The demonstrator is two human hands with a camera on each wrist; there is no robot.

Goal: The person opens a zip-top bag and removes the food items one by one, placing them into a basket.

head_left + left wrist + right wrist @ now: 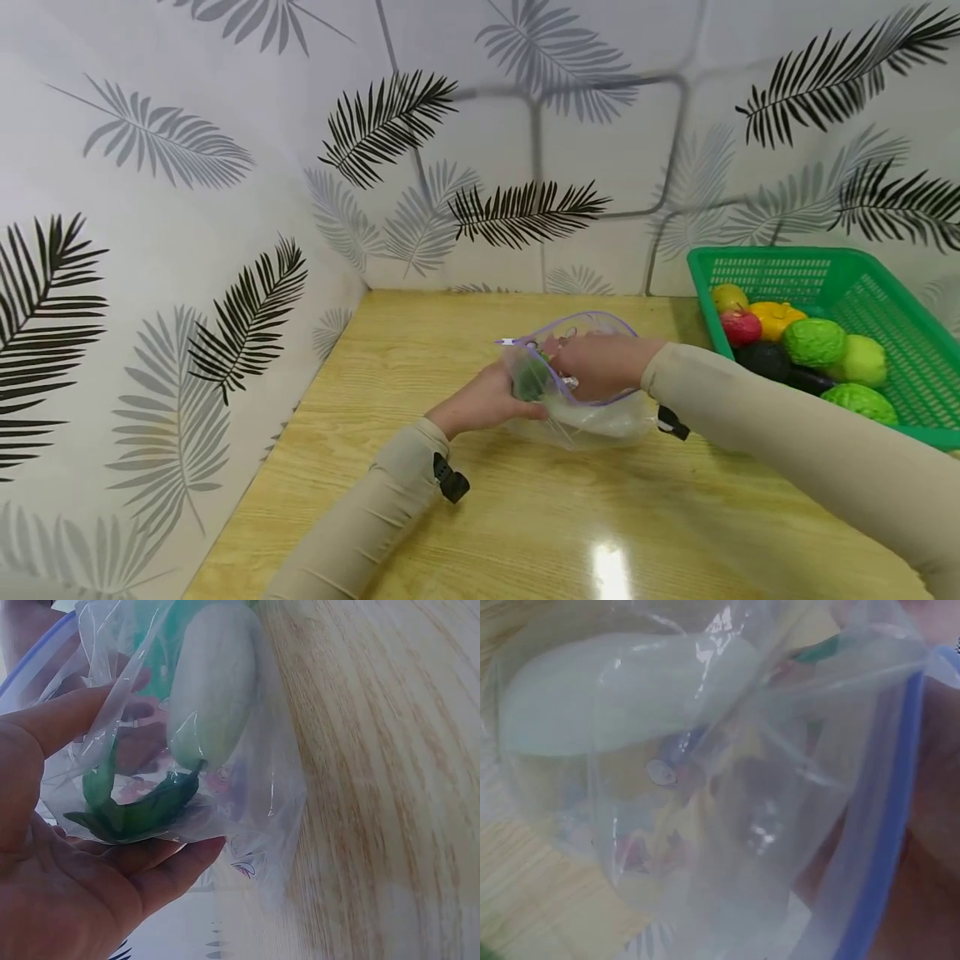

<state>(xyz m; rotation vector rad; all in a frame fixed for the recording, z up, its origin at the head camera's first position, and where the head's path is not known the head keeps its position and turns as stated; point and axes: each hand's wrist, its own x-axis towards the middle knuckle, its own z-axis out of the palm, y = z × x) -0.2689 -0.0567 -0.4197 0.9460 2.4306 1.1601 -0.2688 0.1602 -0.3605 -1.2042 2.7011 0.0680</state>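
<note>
A clear zip bag (603, 423) with a purple-edged mouth lies on the table, mouth spread wide. My left hand (487, 402) grips its left side, thumb on one face and fingers beneath. Through the plastic in the left wrist view, a curved green chili pepper (142, 814) rests just above those fingers. Beside it is a pale, whitish-green gourd (214, 682), also seen through the bag in the right wrist view. My right hand (603, 365) reaches into the mouth, near the pepper; its fingertips are blurred by plastic, so any hold is unclear.
At the right stands a green plastic basket (765, 262) of several fruits and vegetables, among them a red fruit (741, 327) and a green cabbage-like piece (813, 342). The wooden table (420, 333) meets a leaf-patterned wall at the back and left.
</note>
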